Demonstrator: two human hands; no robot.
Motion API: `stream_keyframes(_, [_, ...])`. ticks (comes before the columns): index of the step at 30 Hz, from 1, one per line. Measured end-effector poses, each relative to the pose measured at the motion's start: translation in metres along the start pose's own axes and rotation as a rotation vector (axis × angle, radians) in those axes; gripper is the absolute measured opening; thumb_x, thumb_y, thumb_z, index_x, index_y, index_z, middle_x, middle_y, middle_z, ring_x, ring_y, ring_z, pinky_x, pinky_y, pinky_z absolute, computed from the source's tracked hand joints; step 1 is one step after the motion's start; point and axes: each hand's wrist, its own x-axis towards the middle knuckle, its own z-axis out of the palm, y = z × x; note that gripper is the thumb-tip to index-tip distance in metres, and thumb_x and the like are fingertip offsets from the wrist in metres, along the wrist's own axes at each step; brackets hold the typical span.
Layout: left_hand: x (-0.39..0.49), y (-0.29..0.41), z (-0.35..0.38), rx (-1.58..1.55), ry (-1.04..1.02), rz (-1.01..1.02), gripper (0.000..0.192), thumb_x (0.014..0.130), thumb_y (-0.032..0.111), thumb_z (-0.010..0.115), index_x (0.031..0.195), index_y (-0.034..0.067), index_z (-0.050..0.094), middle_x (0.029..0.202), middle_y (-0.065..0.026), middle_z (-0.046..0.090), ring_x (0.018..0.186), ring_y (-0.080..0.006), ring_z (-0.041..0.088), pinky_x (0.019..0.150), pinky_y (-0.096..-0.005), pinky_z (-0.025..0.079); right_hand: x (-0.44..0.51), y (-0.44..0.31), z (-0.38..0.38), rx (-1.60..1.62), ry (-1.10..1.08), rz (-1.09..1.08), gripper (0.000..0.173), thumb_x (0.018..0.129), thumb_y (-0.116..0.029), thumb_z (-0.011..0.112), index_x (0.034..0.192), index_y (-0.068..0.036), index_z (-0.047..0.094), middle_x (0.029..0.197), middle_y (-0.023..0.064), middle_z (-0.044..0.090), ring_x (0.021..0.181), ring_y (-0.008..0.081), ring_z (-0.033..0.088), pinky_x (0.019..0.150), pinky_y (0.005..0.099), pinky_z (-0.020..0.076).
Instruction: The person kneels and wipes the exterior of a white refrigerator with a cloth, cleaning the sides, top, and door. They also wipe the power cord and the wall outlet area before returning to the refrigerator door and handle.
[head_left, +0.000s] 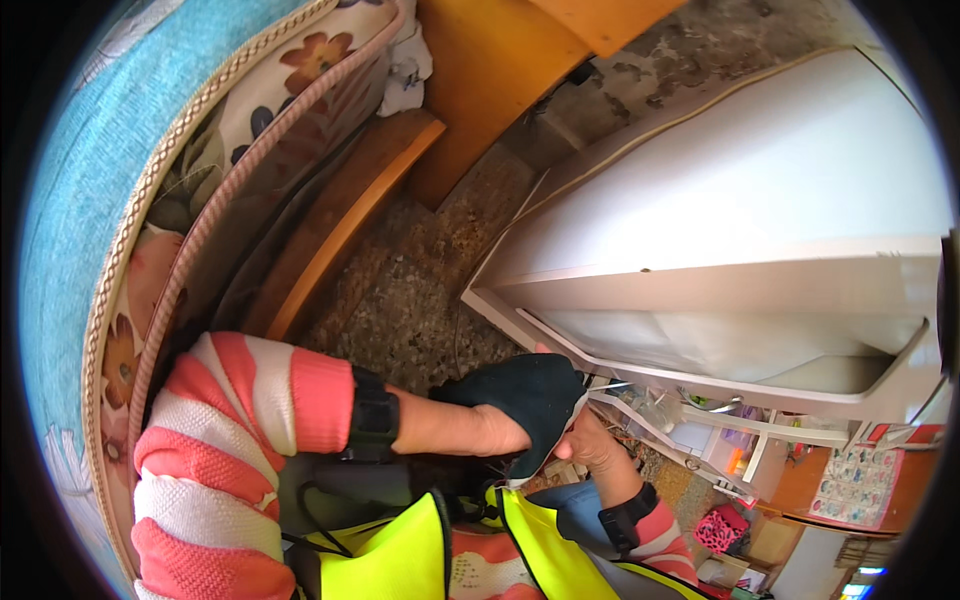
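Note:
My left hand (504, 429) reaches from the left into a dark green-black cloth (529, 386), which covers most of its fingers. A pink fingertip shows past the cloth's upper edge, by the white cabinet. From the right, my right hand (589, 446) meets the cloth at its pale-trimmed edge, with the thumb and fingers closed on that edge. Both hands are close together in front of my yellow vest (390, 551). The cloth hides how the left fingers are set, and its exact kind is unclear.
A white cabinet (720, 262) stands close on the right, with cluttered shelves (697, 439) below it. On the left is a bed or sofa with a blue cover (90, 225) and wooden rail (352, 225). Between them lies speckled floor (405, 292); an orange wooden panel (487, 75) stands beyond.

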Motion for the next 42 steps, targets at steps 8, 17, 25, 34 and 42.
stream_keyframes(8, [0.025,-0.136,0.025,-0.403,-0.451,0.078,0.034,0.069,0.013,0.065,0.101,0.003,0.059,0.097,-0.0191,0.058,0.096,-0.0353,0.056,0.081,-0.0401,0.048,-0.021,0.037,0.014,0.381,0.602,0.134,0.067,0.077,0.000,0.069,0.137,-0.001,0.040,0.126,0.0120,0.056,0.114,0.0242,0.057,0.099,0.0380,0.0457])
stream_keyframes(17, [0.036,-0.127,0.048,-0.343,-0.051,0.294,0.041,0.068,0.013,0.067,0.107,0.005,0.058,0.096,-0.0175,0.057,0.097,-0.0340,0.056,0.084,-0.0394,0.047,0.000,0.029,-0.002,0.278,0.675,0.144,0.056,0.084,-0.008,0.066,0.136,-0.002,0.044,0.120,0.0095,0.060,0.106,0.0198,0.060,0.092,0.0330,0.0483])
stream_keyframes(25, [0.034,-0.159,-0.019,0.214,0.170,-0.505,0.031,0.087,0.031,0.053,0.094,0.005,0.068,0.100,-0.0205,0.067,0.095,-0.0325,0.064,0.082,-0.0426,0.049,0.113,0.071,0.037,0.795,0.349,-0.021,0.043,0.089,-0.016,0.065,0.130,-0.009,0.053,0.122,0.0035,0.060,0.112,0.0172,0.057,0.099,0.0329,0.0429])
stream_keyframes(34, [0.081,-0.222,-0.038,-0.925,0.271,-0.847,0.029,0.084,0.034,0.061,0.084,0.005,0.067,0.079,-0.0109,0.064,0.068,-0.0215,0.058,0.062,-0.0360,0.048,0.166,0.065,0.002,0.737,0.320,0.011,0.048,0.088,-0.017,0.066,0.132,-0.009,0.051,0.126,0.0031,0.059,0.115,0.0179,0.055,0.103,0.0350,0.0398])
stream_keyframes(42, [0.105,-0.290,0.000,-0.680,0.230,-0.903,0.041,0.086,0.039,0.057,0.100,0.002,0.066,0.097,-0.0155,0.065,0.082,-0.0263,0.060,0.072,-0.0397,0.049,0.160,0.131,0.012,1.023,0.355,-0.044,0.051,0.089,-0.027,0.064,0.134,-0.009,0.049,0.130,0.0098,0.057,0.120,0.0241,0.054,0.103,0.0403,0.0414])
